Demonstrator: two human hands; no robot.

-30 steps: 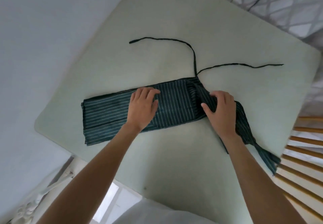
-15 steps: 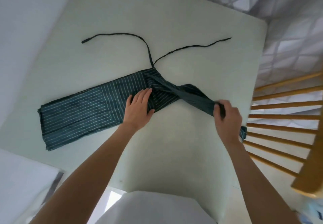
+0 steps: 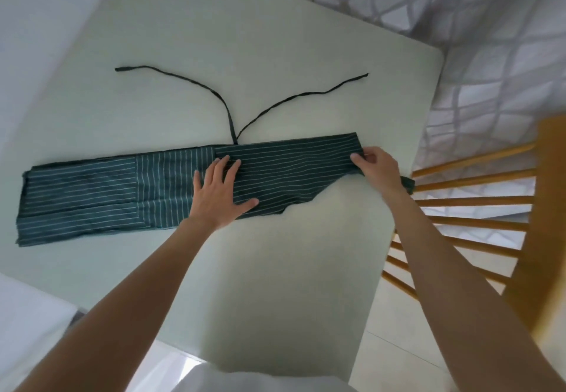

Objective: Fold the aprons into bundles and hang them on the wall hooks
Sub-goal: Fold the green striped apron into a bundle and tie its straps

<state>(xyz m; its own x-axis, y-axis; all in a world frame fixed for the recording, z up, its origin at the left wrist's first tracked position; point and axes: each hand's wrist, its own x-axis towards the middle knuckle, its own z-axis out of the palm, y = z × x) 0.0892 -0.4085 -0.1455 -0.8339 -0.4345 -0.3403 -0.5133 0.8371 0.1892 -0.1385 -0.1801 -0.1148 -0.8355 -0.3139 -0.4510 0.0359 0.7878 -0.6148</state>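
The dark green striped apron (image 3: 171, 189), folded into a long narrow band, lies flat across the pale worktop (image 3: 275, 269), running from well beyond the left hand's outer side to the right hand. Its two ties (image 3: 228, 110) trail loose on the worktop, just past the left hand's fingertips. The left hand (image 3: 219, 194) lies open and flat, fingers spread, pressing the band down near its middle. The right hand (image 3: 378, 171) is pinched on the apron's end, thumb over the cloth, at the worktop's edge; a dark bit of fabric (image 3: 407, 184) shows behind its wrist, past that edge. A wooden chair (image 3: 490, 208) stands just beyond the right hand. Risks, as I judge them: a hard pull by the right hand could drag the layers askew under the left palm, the overhanging end could slide off toward the chair, and the loose ties may tangle in the bundle
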